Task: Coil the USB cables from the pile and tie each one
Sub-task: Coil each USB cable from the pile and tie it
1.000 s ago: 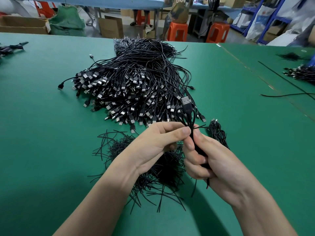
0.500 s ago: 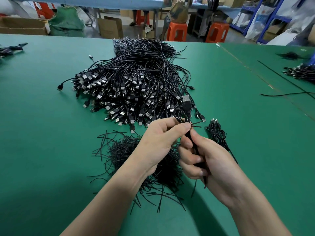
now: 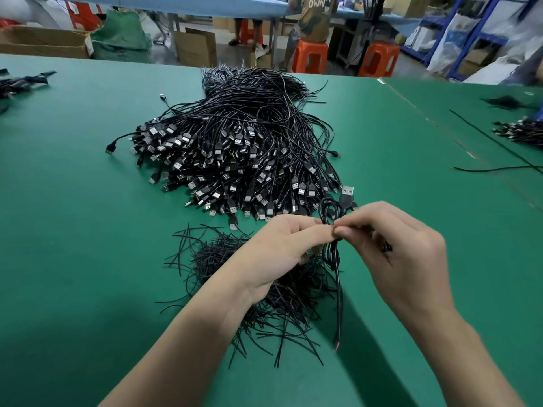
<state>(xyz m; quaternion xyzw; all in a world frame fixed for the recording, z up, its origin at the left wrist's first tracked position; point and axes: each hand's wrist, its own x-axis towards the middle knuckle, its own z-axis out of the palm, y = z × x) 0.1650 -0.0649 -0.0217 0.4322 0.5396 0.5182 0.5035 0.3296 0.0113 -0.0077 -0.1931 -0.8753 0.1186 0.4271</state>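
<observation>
A big pile of black USB cables (image 3: 235, 160) lies on the green table (image 3: 73, 230), plugs fanned toward me. In front of it sits a heap of short black twist ties (image 3: 282, 292). Above that heap I hold one coiled USB cable (image 3: 330, 218), its plug (image 3: 346, 193) pointing up and its loose end hanging down. My left hand (image 3: 282, 251) pinches the coil's middle from the left. My right hand (image 3: 393, 251) pinches the same spot from the right, fingertips meeting the left ones. The tie at the pinch is hidden by my fingers.
More black cables lie at the table's right edge (image 3: 520, 133) and far left (image 3: 20, 82). One long loose cable (image 3: 499, 168) runs across the right side. Orange stools (image 3: 310, 55), cardboard boxes (image 3: 44, 42) and a person (image 3: 314, 19) stand beyond the table.
My right hand let go of its full grip around the coil and now pinches at its middle with the fingertips. The coil's loose end has dropped down.
</observation>
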